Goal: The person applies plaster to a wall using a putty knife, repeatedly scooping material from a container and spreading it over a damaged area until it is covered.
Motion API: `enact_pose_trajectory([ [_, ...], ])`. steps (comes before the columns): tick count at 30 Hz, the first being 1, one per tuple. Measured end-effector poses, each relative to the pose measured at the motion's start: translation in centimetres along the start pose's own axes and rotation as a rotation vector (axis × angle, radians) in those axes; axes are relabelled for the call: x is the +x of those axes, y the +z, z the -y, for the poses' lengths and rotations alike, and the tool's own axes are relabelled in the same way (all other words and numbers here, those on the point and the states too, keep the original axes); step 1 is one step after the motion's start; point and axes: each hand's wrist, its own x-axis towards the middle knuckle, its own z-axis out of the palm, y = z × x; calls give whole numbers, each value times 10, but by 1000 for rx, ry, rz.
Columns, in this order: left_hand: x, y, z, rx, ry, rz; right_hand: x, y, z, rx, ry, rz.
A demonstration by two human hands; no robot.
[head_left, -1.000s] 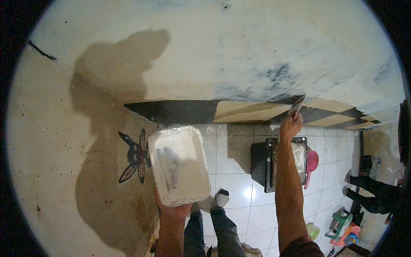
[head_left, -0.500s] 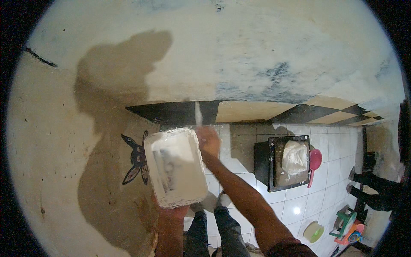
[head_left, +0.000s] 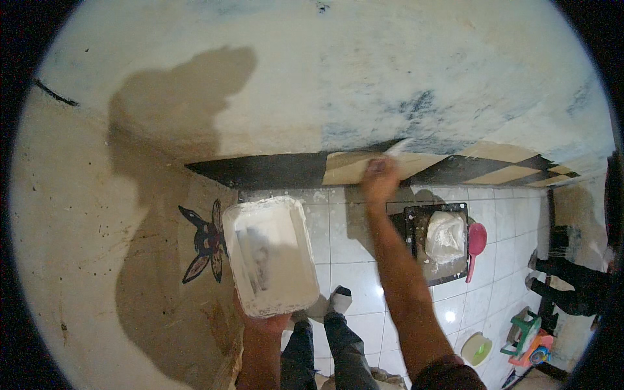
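My left hand [head_left: 270, 322] supports a white rectangular tub [head_left: 279, 308] from its near end; pale paste smears the inside and rim. My right hand [head_left: 380, 179] is closed around a scraper whose whitish blade [head_left: 398, 148] points up and right. That blade lies over the upper edge of the black-and-cream checkered band [head_left: 273, 170] on the wall. Whether it touches the wall is hard to tell. Above the band, the pale wall [head_left: 370, 71] has bluish-grey patches near the blade.
A white bag [head_left: 446, 237] rests on a black box [head_left: 411, 247] on the white tiled floor. Beside it lies a pink dipper [head_left: 477, 240]. Farther right are a pale bowl [head_left: 473, 357], a green stool [head_left: 520, 333] and a person's dark-clothed legs [head_left: 565, 276].
My right hand has moved right and up from beside the tub to the checkered band, carrying the scraper. The tub stays in my left hand, nearly in place.
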Motion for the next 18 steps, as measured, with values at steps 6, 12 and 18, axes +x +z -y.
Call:
enact_pose_trajectory([
  [6,0,-2,-1,-59,36,177,-110,57,145,-136,-51,347],
  [12,-3,12,11,9,57,15,-37,-61,82,-171,-8,33],
  [18,5,22,30,-34,13,15,49,-61,37,-414,-238,-106],
])
